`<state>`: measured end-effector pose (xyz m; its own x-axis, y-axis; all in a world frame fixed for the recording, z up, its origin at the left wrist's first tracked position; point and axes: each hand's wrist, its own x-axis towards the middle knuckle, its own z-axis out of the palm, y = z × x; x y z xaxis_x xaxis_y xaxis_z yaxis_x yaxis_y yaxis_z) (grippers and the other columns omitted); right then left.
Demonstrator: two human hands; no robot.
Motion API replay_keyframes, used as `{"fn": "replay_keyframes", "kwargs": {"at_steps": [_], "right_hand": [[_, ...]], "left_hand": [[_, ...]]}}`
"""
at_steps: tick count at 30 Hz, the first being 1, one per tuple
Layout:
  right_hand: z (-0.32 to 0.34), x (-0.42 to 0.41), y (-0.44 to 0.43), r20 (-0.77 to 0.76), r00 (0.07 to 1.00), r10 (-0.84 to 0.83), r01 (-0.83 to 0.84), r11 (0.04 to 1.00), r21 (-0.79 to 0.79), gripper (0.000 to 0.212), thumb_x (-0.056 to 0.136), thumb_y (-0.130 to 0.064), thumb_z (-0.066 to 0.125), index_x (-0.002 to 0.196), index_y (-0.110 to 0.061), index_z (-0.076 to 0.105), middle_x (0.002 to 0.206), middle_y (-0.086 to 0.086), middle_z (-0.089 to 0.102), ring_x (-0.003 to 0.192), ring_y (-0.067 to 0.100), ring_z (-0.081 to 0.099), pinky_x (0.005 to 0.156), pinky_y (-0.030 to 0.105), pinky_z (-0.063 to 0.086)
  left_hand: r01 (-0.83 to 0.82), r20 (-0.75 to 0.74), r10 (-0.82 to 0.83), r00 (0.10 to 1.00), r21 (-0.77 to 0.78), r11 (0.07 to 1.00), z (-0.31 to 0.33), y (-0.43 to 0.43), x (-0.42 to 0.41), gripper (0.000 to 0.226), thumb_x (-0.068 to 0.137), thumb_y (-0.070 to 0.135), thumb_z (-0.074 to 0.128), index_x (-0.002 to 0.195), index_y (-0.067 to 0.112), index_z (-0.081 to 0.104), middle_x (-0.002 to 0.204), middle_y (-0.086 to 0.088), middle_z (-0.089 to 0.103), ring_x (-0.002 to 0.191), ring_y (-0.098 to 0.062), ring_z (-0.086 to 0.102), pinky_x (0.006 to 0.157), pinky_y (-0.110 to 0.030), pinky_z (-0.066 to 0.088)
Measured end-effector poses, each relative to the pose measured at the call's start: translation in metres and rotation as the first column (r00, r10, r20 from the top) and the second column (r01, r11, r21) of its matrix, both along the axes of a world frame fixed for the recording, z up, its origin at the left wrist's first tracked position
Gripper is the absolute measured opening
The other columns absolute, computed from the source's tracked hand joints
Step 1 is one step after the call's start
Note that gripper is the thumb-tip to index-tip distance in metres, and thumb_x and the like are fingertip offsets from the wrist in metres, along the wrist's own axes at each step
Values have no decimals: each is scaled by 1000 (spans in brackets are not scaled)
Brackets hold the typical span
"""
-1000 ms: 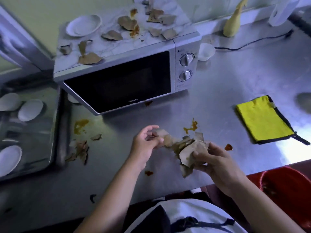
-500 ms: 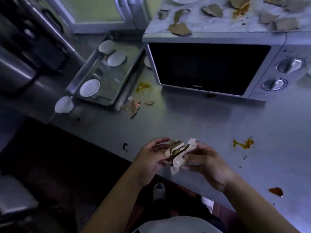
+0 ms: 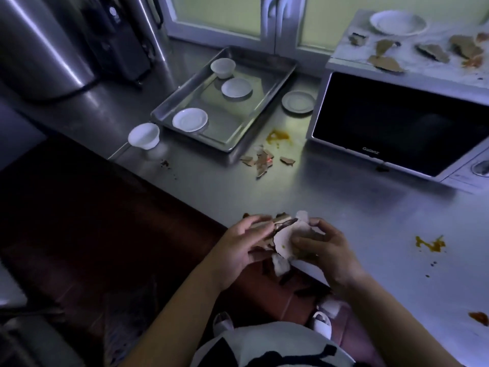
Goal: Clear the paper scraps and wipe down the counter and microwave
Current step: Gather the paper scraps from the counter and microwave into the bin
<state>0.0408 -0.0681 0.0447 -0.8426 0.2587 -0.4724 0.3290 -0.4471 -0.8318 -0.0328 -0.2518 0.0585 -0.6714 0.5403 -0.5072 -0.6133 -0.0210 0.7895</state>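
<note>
Both hands hold one bunch of brown paper scraps (image 3: 284, 238) at the counter's front edge. My left hand (image 3: 244, 245) grips it from the left, my right hand (image 3: 321, 246) from the right. A few pieces hang or fall below the bunch, past the edge. More scraps (image 3: 262, 161) lie on the steel counter (image 3: 344, 197) beside the tray, and several others (image 3: 386, 62) litter the top of the white microwave (image 3: 397, 120) at the right. Orange sauce stains (image 3: 277, 135) (image 3: 430, 245) mark the counter.
A steel tray (image 3: 238, 144) with white dishes stands at the back left. A white cup (image 3: 144, 135) sits left of it, a saucer (image 3: 297, 102) between tray and microwave, a plate (image 3: 397, 22) on the microwave. Steel urns (image 3: 53, 49) stand far left. Dark floor lies beyond the counter edge.
The view has swung left, away from the yellow cloth. Both hands have lifted the gathered scraps off the counter and drawn them to the front edge, squeezed into one bunch.
</note>
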Motion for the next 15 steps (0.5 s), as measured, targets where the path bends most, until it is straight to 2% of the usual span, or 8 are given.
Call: {"fn": "replay_keyframes", "kwargs": {"at_steps": [3, 5, 8, 11, 13, 15], "right_hand": [[7, -14, -43, -28, 999, 35, -32, 996, 88, 33, 77, 17, 68, 103, -1, 63, 81, 13, 72, 71, 23, 70, 64, 32, 60], [11, -24, -70, -45, 998, 52, -44, 987, 157, 33, 77, 17, 69, 104, -2, 64, 82, 13, 73, 72, 23, 70, 64, 31, 59], [16, -34, -103, -57, 997, 56, -45, 983, 180, 32, 77, 13, 71, 103, -4, 66, 84, 13, 73, 73, 23, 70, 64, 30, 59], [20, -43, -113, -48, 997, 57, -52, 993, 110, 25, 79, -8, 77, 102, -11, 68, 94, 11, 74, 81, 23, 71, 76, 36, 58], [17, -54, -103, 3, 1000, -18, 18, 994, 107, 14, 86, -18, 73, 98, -12, 70, 97, 9, 74, 87, 24, 71, 82, 40, 58], [8, -70, -84, 72, 988, -136, 121, 975, 188, 6, 91, -16, 70, 94, -10, 70, 96, 13, 72, 88, 27, 70, 82, 42, 58]], "left_hand": [[-10, -72, 8, 997, -19, 1000, -5, -36, -6, 36, 71, 10, 78, 106, 16, 73, 104, -13, 71, 95, -26, 69, 90, -46, 54], [-44, -109, 41, 993, -24, 999, -5, -57, -11, 37, 67, 7, 76, 103, 14, 74, 96, -14, 72, 90, -27, 69, 85, -43, 55], [-127, -156, 121, 980, -29, 991, -6, -81, -21, 28, 72, -2, 71, 96, 12, 74, 86, -13, 71, 81, -25, 67, 77, -38, 53], [-208, -95, 204, 974, -29, 978, -9, -97, -29, 27, 81, -8, 64, 101, 9, 71, 86, -14, 71, 79, -24, 68, 72, -37, 56], [-249, -57, 247, 967, -27, 968, -13, -106, -38, 26, 83, -6, 64, 104, 8, 70, 87, -15, 70, 80, -25, 69, 73, -39, 56], [-298, -36, 297, 954, -13, 954, -17, -112, -49, 24, 84, -5, 63, 103, 8, 70, 87, -15, 69, 80, -25, 69, 75, -40, 55]]}}
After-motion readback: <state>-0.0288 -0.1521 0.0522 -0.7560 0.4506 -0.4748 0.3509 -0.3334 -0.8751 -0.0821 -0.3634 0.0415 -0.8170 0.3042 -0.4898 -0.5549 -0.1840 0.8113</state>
